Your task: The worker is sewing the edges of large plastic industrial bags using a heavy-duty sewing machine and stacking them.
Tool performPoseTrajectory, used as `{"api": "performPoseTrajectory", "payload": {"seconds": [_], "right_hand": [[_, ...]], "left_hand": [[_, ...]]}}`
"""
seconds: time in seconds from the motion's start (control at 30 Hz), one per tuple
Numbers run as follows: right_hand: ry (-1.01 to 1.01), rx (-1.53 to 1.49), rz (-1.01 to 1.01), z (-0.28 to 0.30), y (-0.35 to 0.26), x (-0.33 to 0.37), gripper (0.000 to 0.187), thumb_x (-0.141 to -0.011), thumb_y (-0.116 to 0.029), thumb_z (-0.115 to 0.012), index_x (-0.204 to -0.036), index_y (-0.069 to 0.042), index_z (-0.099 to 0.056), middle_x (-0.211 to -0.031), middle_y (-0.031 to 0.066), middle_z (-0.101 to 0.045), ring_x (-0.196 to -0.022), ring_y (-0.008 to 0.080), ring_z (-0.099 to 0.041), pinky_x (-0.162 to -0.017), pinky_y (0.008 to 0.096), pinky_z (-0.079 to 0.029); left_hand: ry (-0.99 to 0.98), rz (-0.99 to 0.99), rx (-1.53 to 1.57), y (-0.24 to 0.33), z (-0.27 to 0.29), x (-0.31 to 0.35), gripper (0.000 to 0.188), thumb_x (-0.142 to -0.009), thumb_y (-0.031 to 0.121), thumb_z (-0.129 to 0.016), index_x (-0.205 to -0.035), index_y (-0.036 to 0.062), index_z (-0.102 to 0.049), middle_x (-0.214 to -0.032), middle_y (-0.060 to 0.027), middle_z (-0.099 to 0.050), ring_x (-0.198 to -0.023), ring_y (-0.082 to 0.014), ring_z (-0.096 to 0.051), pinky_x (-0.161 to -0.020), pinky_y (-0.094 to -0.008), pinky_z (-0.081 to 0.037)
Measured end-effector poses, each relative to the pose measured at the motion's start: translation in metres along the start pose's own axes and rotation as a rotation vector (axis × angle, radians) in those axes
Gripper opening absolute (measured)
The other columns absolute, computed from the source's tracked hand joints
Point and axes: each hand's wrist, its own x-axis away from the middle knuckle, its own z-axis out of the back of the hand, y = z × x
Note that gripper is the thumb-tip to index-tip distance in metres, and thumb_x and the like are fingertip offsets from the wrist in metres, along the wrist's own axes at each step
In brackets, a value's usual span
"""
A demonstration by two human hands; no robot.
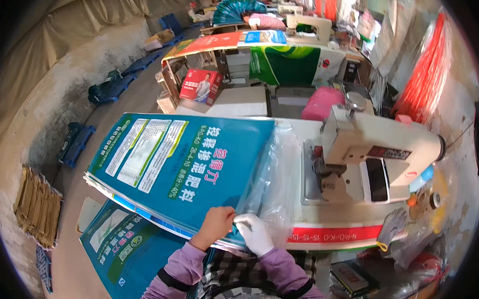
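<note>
A stack of teal printed plastic sacks (207,135) lies on the sewing table, with a clear plastic liner (273,185) spilling from the end by the machine. My bare left hand (216,226) pinches the near corner of the top sack. Close against it, my right hand (254,233), in a white glove, has its fingers closed on the same corner. The fingertips hide exactly which layers they hold. To the right stands a cream industrial sewing machine (375,143), apart from both hands. A dark-screened phone (376,180) leans against its base.
More teal sacks (132,255) rest lower at the left. A grey glove (391,228) and a thread cone (426,205) sit at the table's right end. Beyond are a pink cushion (323,103) and a red box (200,87). Red strands (426,72) hang by the right wall.
</note>
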Motion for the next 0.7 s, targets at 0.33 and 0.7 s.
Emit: {"api": "performPoseTrajectory", "payload": {"seconds": [0.33,0.7], "right_hand": [[-0.399,0.252,0.335,0.016,-0.036,-0.017,0.032,-0.081,-0.024,-0.067,-0.107,-0.006,-0.069,-0.104,0.0116,-0.068,-0.101,0.0309,-0.062,-0.094,0.0421,-0.047],[-0.140,0.828,0.372,0.013,-0.019,-0.104,0.027,-0.082,-0.027,-0.060,-0.073,-0.006,-0.073,-0.073,0.0144,-0.070,-0.069,0.0286,-0.066,-0.066,0.0393,-0.053]], "left_hand": [[-0.133,0.345,0.485,0.010,0.037,0.005,0.028,-0.088,0.023,-0.074,-0.074,0.0000,-0.064,-0.061,-0.0002,-0.057,-0.054,-0.0072,-0.056,-0.046,-0.0244,-0.046],[0.370,0.106,-0.389,0.022,0.089,0.196,0.019,-0.074,-0.001,-0.070,-0.092,0.0037,-0.075,-0.069,-0.0186,-0.065,-0.057,-0.0330,-0.065,-0.053,-0.0376,-0.050]]}}
